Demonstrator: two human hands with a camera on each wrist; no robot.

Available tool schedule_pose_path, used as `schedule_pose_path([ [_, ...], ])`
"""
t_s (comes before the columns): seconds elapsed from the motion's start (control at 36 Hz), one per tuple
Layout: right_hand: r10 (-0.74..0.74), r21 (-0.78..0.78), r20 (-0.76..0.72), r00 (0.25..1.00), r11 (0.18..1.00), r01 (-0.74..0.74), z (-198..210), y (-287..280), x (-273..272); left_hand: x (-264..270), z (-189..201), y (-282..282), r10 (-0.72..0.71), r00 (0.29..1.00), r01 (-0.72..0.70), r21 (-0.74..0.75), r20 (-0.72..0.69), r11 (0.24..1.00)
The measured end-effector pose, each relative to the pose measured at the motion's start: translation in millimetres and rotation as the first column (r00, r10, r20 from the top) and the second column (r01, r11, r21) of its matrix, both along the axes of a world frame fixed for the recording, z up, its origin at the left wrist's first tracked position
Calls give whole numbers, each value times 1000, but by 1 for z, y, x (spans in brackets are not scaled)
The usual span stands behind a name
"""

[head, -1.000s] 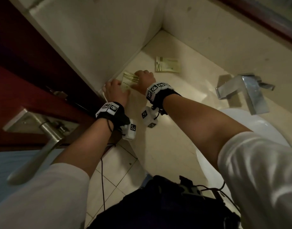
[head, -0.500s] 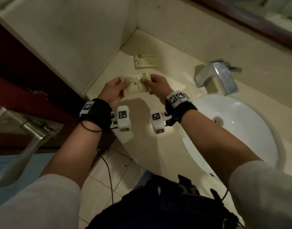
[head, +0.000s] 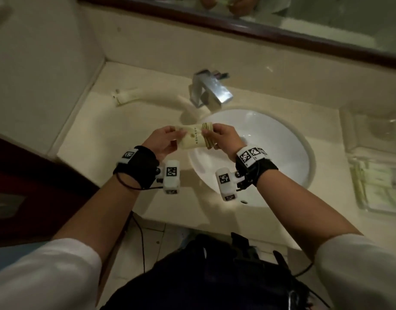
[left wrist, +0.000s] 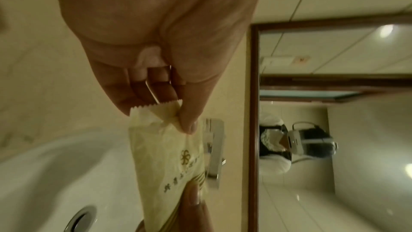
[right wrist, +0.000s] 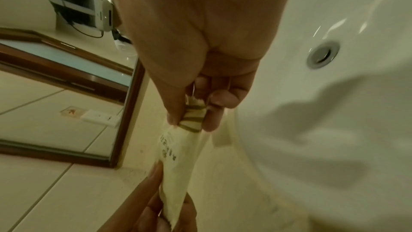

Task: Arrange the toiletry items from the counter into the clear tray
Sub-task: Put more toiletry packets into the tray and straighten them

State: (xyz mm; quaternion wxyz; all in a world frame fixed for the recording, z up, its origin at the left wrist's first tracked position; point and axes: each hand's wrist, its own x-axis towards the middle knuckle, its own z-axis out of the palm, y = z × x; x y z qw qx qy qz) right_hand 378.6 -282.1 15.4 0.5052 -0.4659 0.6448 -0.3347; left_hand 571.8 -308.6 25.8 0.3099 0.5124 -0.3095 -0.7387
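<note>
A cream toiletry sachet (head: 195,138) with gold print is held in the air over the left rim of the sink (head: 279,139). My left hand (head: 163,142) pinches its plain serrated end (left wrist: 156,112), and my right hand (head: 223,139) pinches its striped end (right wrist: 192,117). The clear tray (head: 358,151) sits on the counter at the far right, with pale green packets (head: 385,189) lying in its near part. Another cream packet (head: 125,96) lies on the counter at the back left, blurred.
A chrome faucet (head: 211,90) stands behind the sink. A mirror with a dark wooden frame (head: 259,34) runs along the back wall. A wall closes the counter's left side. The drain (right wrist: 323,55) shows in the right wrist view.
Both hands lifted the sachet off the counter's left corner and carried it right, to above the sink rim. The view swung right, bringing the clear tray into sight.
</note>
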Motion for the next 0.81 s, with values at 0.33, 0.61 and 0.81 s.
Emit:
schedule_pose_path([
  [0.33, -112, -7, -237, 965, 994, 114, 10, 88, -161, -163, 10, 53, -287, 953, 290, -19, 96, 957],
  [0.61, -269, -16, -291, 918, 961, 276, 16, 176, -300, -314, 8, 108, -451, 864, 473, -53, 223, 880],
  [0.81, -384, -14, -295, 875, 918, 397, 13, 234, -391, -411, 9, 148, -489, 801, 554, -120, 347, 824],
])
